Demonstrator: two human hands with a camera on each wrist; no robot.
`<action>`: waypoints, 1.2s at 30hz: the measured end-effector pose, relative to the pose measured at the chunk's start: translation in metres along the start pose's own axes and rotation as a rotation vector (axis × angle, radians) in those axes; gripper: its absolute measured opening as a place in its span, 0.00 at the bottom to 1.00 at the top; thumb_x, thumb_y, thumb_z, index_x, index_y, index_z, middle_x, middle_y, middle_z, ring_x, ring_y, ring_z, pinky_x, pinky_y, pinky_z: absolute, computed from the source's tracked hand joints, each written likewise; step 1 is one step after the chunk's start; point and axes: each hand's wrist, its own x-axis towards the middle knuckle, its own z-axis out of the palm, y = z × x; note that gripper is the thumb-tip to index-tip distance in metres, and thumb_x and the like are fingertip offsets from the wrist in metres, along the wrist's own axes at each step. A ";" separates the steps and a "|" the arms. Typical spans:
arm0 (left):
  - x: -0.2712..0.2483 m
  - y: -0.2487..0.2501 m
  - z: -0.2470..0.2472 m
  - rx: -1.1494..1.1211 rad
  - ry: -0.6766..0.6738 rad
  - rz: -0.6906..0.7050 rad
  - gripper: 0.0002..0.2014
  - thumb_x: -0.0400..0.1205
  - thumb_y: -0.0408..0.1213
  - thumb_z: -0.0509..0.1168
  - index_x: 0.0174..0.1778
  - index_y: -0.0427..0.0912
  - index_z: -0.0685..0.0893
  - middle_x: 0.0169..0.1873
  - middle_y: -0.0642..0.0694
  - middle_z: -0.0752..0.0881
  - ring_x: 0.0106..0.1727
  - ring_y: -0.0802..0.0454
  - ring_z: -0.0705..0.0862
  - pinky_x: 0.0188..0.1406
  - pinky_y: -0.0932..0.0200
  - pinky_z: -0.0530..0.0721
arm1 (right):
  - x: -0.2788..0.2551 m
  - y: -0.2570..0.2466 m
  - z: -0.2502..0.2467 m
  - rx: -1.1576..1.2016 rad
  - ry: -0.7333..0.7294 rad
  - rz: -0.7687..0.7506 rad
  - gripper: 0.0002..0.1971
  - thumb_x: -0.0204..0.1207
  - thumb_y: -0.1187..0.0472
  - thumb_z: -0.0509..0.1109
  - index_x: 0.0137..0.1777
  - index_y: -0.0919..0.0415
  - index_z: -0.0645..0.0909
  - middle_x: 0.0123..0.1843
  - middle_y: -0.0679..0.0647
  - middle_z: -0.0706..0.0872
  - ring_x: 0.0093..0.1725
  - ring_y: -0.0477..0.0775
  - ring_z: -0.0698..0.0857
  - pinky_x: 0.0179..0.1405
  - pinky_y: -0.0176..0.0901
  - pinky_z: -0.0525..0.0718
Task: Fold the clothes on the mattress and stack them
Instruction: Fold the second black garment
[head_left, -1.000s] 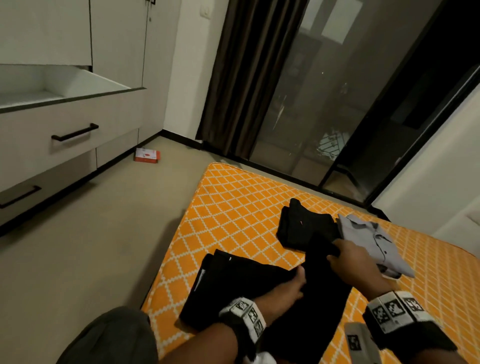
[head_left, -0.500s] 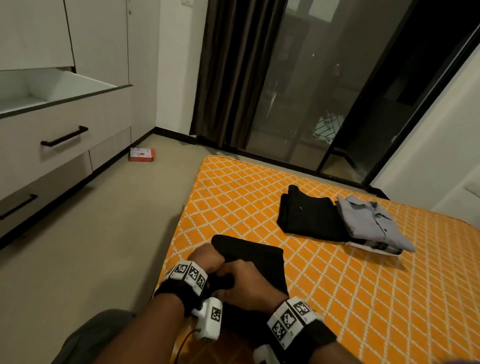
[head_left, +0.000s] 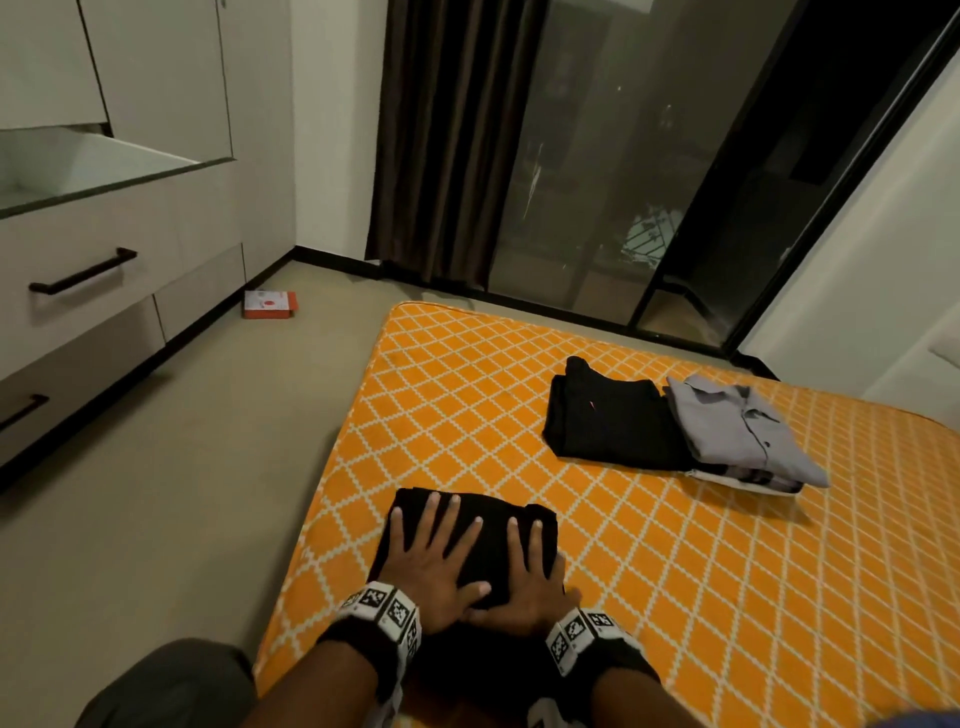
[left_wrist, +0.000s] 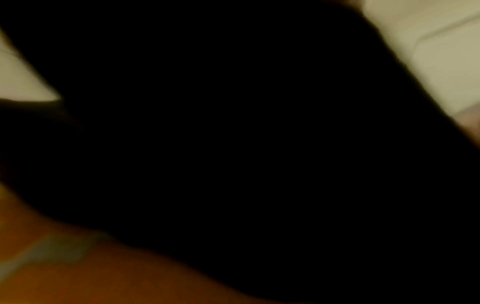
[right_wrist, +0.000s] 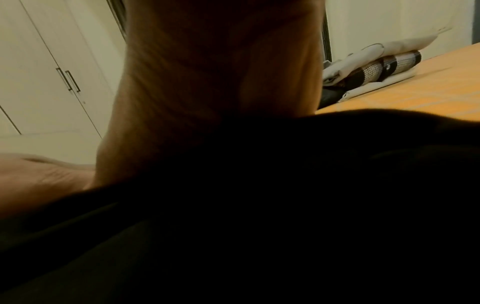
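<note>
- Left hand (head_left: 434, 564) & right hand (head_left: 527, 582) now lie flat, fingers spread, on folded black garment (head_left: 488, 512); half a sec ago both were bunched at its near edge.
- Garment sits near front-left corner of orange mattress (head_left: 675, 597).
- Black pile (head_left: 608, 421) & grey shirt (head_left: 737, 431) unchanged, farther back.

mattress (head_left: 467, 395): showing orange with a white diamond lattice
garment under the hands (head_left: 488, 519): looking black
folded shirt (head_left: 737, 431): showing grey
small box (head_left: 270, 304): showing orange and white
</note>
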 end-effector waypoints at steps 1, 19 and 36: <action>0.001 -0.002 0.006 -0.018 -0.006 -0.016 0.45 0.80 0.80 0.41 0.87 0.64 0.29 0.85 0.50 0.21 0.74 0.49 0.08 0.76 0.23 0.21 | 0.003 0.001 0.001 0.008 -0.012 0.008 0.75 0.50 0.12 0.71 0.82 0.32 0.18 0.88 0.45 0.18 0.90 0.74 0.33 0.82 0.85 0.53; 0.028 -0.033 -0.048 -0.324 -0.103 -0.350 0.63 0.71 0.77 0.69 0.90 0.44 0.46 0.85 0.39 0.58 0.83 0.28 0.59 0.76 0.31 0.72 | -0.001 0.042 -0.041 0.943 -0.137 0.166 0.27 0.58 0.56 0.94 0.56 0.63 0.90 0.49 0.58 0.96 0.49 0.61 0.95 0.54 0.55 0.93; 0.001 -0.011 -0.143 -2.178 0.027 -0.196 0.38 0.79 0.73 0.62 0.69 0.43 0.88 0.65 0.32 0.89 0.66 0.28 0.87 0.67 0.17 0.78 | -0.092 -0.069 -0.137 -0.491 0.948 -0.623 0.15 0.70 0.60 0.60 0.54 0.47 0.81 0.34 0.49 0.82 0.34 0.59 0.85 0.28 0.46 0.66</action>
